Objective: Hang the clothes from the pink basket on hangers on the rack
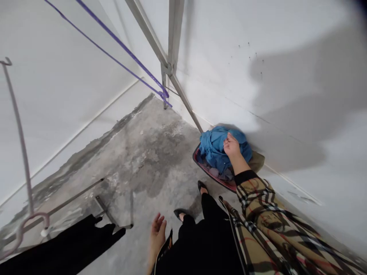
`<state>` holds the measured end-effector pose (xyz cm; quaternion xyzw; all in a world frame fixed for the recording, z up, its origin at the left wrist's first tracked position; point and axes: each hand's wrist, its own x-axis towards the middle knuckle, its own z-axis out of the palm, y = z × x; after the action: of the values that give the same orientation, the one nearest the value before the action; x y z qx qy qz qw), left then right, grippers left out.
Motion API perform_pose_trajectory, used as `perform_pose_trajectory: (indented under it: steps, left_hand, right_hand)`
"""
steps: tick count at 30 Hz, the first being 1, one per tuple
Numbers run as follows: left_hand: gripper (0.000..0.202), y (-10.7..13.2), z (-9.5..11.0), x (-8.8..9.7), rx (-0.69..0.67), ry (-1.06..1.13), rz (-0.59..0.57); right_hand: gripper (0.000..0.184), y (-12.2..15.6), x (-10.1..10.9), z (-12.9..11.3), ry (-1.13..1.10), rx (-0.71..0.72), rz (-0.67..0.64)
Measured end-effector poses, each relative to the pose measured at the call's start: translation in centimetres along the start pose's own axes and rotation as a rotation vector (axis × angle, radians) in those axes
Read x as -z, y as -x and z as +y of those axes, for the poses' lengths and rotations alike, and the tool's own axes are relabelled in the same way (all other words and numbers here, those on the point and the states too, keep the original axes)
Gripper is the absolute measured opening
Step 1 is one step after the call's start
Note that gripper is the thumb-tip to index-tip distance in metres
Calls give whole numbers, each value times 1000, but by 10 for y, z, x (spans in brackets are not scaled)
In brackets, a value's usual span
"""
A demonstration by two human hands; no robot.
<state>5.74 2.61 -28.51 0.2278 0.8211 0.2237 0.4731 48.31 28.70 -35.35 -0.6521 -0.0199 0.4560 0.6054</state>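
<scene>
My right hand (231, 146) is over a heap of blue cloth (213, 147), its fingers half bent and no object visible between them. Whether the fingertips touch the cloth I cannot tell. The cloth fills a basket with a dark red rim (210, 175), and some greyish purple fabric (225, 173) shows below it. Low in the view, my left hand (158, 231) hangs apart from everything, palm partly turned up, fingers loosely bent and empty.
A metal rack frame (172, 49) stands at the corner, with a purple hanger (123, 47) in front. Black clothing (63, 244) hangs at lower left near a pinkish hanger (21, 229). Metal bars (106, 210) stand low on the left. White walls meet the stained concrete floor (143, 160).
</scene>
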Motion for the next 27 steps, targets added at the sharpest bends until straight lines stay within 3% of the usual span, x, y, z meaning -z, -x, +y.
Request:
perform_pose_trajectory:
  steps: [4,7,10,14,17,20,22,24,27]
  left_hand:
    - [36,-2,31,-23,-64,9,-90]
    - [40,-2,57,-47,-180,-29,-243]
    - [44,6,83,-66,-329,-131,-395]
    - [55,24,127,-83,-690,-239,-515]
    - [71,34,171,-88,-1003,-183,-385]
    - [76,48,209,-78,-1291,-107,-197]
    - [76,66,223,-58,-1429,-26,-157]
    - [66,91,229,-32,-1473,94,-209]
    - [32,130,232,12,-1284,307,-447]
  right_hand:
    - [16,47,22,-48,-214,42,-118]
    - [18,96,36,-80,-406,70,-345]
    - [13,153,44,-108,-398,141,-463]
    - [11,222,37,-136,-310,207,-594]
    - [13,257,19,-157,-260,258,-756]
    - [14,286,0,-177,-200,334,-871]
    - [14,310,-10,-185,-166,363,-925]
    - [12,337,-20,-189,-148,351,-968]
    - [13,368,-41,-181,-148,273,-1019]
